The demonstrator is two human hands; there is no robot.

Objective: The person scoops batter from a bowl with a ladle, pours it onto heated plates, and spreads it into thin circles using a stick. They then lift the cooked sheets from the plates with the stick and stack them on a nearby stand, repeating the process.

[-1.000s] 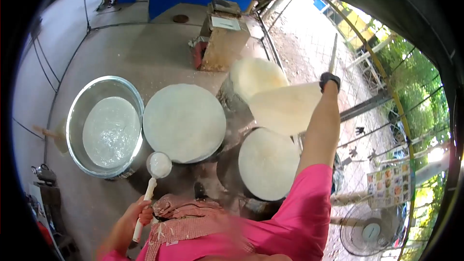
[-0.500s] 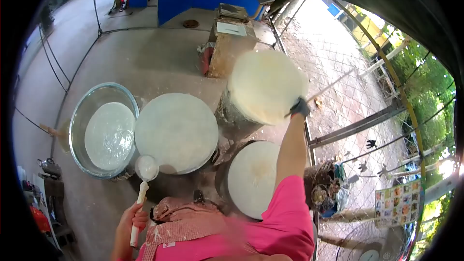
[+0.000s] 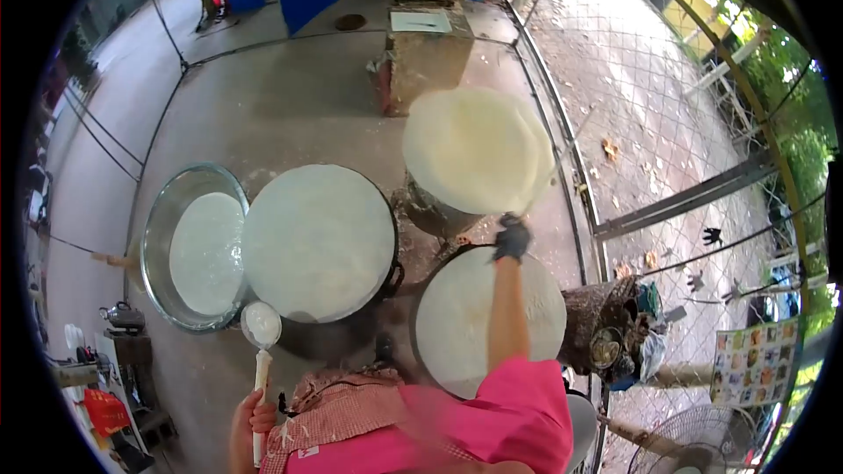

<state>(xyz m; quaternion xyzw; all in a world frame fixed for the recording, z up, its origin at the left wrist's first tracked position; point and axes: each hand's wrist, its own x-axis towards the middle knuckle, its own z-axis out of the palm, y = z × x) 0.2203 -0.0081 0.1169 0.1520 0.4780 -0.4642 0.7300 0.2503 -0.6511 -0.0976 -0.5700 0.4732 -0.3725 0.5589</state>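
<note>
My left hand [image 3: 252, 417] is closed around the white handle of a ladle [image 3: 262, 325], whose bowl is coated with white batter. Beside the ladle stands a metal basin [image 3: 151, 250] holding white batter [image 3: 206, 254]. My right hand [image 3: 511, 237], in a dark glove, pinches the near edge of a large, thin, pale round pancake [image 3: 474, 149]. Its surface ripples on the right side, over a dark drum-like stand [image 3: 430, 206]. The pinching fingertips are partly blurred. A round griddle covered in white batter [image 3: 318, 241] lies between the basin and the stand.
A second pale-covered round griddle [image 3: 457, 325] sits under my right forearm. A box-like block [image 3: 426, 61] stands on the floor beyond the stand. Wire fencing [image 3: 606, 123] runs along the right, with a log-like cylinder [image 3: 597, 325] and a fan [image 3: 694, 443] nearby.
My right hand has moved left and toward me, and the pancake has gone from flat-looking to rippled at its edge. My left hand still holds the ladle, nearly unmoved.
</note>
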